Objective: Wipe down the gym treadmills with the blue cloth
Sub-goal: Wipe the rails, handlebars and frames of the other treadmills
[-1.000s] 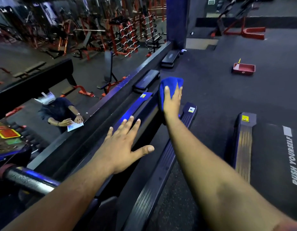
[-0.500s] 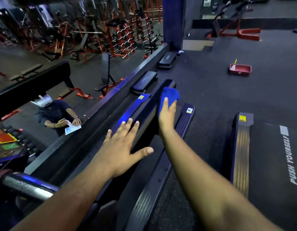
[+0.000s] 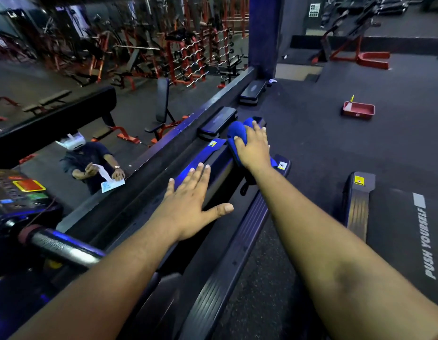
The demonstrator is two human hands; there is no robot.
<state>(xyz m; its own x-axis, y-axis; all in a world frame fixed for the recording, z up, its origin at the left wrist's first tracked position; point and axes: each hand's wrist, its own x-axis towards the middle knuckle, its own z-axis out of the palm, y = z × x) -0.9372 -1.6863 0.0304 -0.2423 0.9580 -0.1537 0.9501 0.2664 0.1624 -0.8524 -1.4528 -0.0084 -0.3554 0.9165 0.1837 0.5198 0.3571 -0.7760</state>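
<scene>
blue cloth (image 3: 237,136) pressed on the treadmill (image 3: 240,244) by the right hand (image 3: 254,148)

the cloth is gripped by curled fingers at the treadmill's far end. the left hand (image 3: 191,204) is laid flat, fingers spread, on the treadmill's left side. a red tray (image 3: 358,110) is seen on the floor well beyond the treadmill.

The cloth (image 3: 236,138) lies on the far end of the treadmill (image 3: 213,298) under the right hand (image 3: 253,148); the left hand (image 3: 188,204) rests nearer. A second treadmill (image 3: 394,231) stands right, a tray (image 3: 358,111) on the floor (image 3: 311,143) behind.
</scene>
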